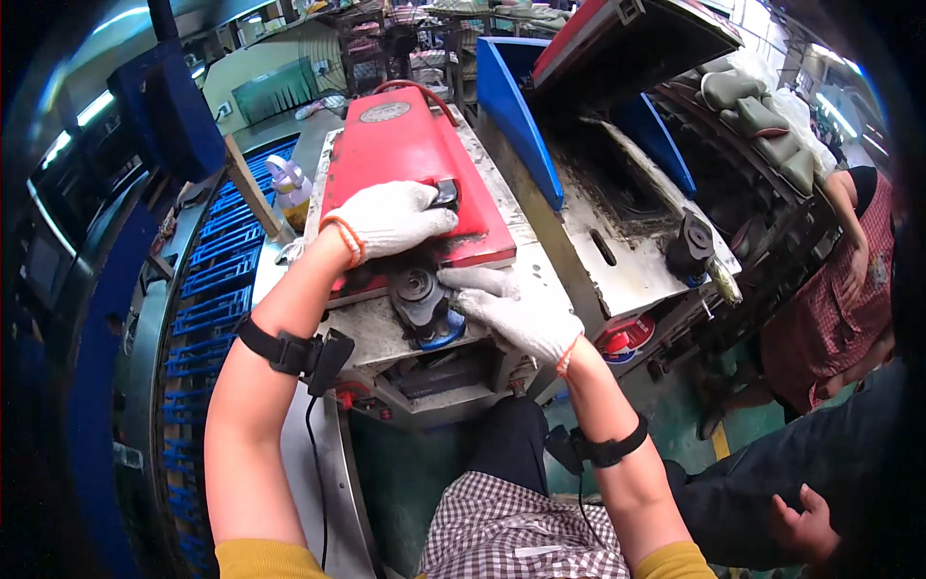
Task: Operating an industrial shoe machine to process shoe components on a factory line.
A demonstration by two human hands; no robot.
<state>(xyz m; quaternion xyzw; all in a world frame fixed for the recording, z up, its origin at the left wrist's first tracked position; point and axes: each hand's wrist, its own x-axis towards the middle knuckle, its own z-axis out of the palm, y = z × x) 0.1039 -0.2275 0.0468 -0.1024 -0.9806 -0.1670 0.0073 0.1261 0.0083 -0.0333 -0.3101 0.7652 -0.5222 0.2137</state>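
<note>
A red machine lid lies lowered on a worn white machine body in front of me. My left hand, in a white knit glove, is closed around the black handle on the lid's top. At the front edge sits a black round-topped clamp on a blue base. My right hand, gloved too, lies at the right side of this clamp, its fingers stretched toward it and seemingly touching. Part of its fingertips is hidden against the clamp.
On the right stands a similar machine with its red lid raised between blue side plates. A bottle and a blue rack are at the left. Another person stands at the right; a bare hand shows lower right.
</note>
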